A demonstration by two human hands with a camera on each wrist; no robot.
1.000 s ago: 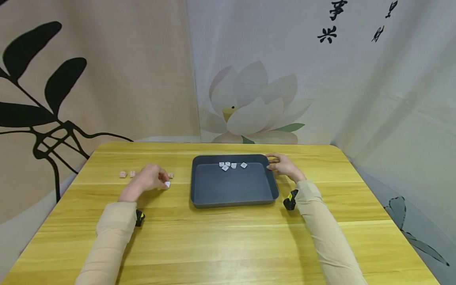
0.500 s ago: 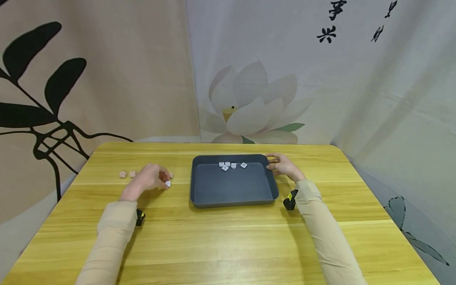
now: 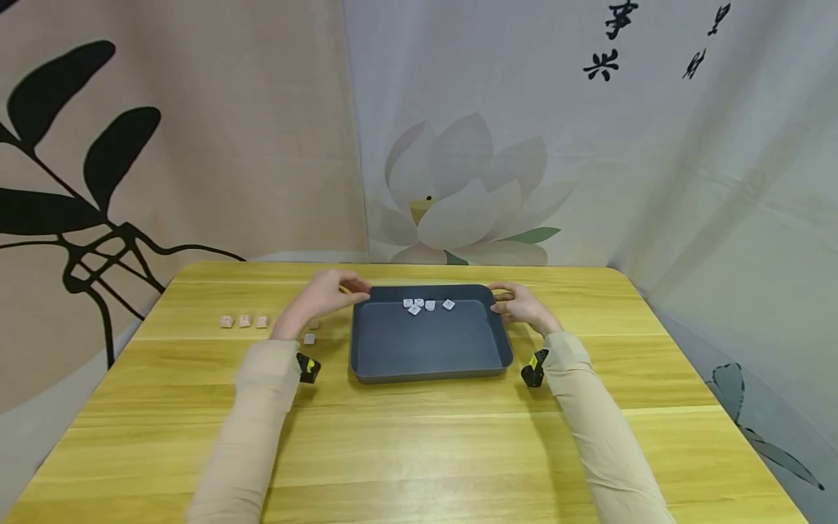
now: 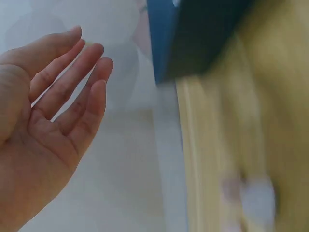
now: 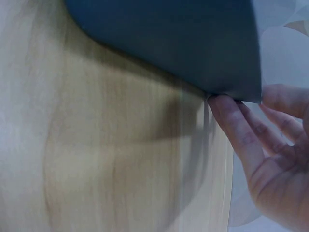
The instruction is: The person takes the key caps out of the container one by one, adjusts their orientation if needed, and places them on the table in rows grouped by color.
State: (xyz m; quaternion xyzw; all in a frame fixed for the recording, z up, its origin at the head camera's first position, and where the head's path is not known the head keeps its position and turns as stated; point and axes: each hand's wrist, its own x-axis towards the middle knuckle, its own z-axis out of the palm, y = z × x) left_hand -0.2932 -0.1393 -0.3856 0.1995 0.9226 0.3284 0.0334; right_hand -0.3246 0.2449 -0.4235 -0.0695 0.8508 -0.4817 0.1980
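Observation:
My left hand (image 3: 324, 297) is near the far left corner of the dark grey tray (image 3: 425, 353), its fingertips seeming to overlap the rim in the head view. The left wrist view shows that hand (image 4: 58, 106) with fingers extended, nothing in it and a gap from the tray (image 4: 164, 38). At the tray's right side, my right hand (image 3: 524, 307) holds the edge, with fingertips against the outer wall (image 5: 193, 58). Several small white tiles (image 3: 430, 305) lie along the tray's far side. A white tile (image 3: 310, 339) sits on the table below my left forearm.
Several pinkish tiles (image 3: 245, 320) form a row on the left of the wooden table (image 3: 419, 451); my left wrist partly covers that row. A printed curtain (image 3: 288, 145) hangs behind the table's far edge.
My left hand has let go of the white tile on the table and moved right and away toward the tray's far left corner. The right hand and tray have stayed put.

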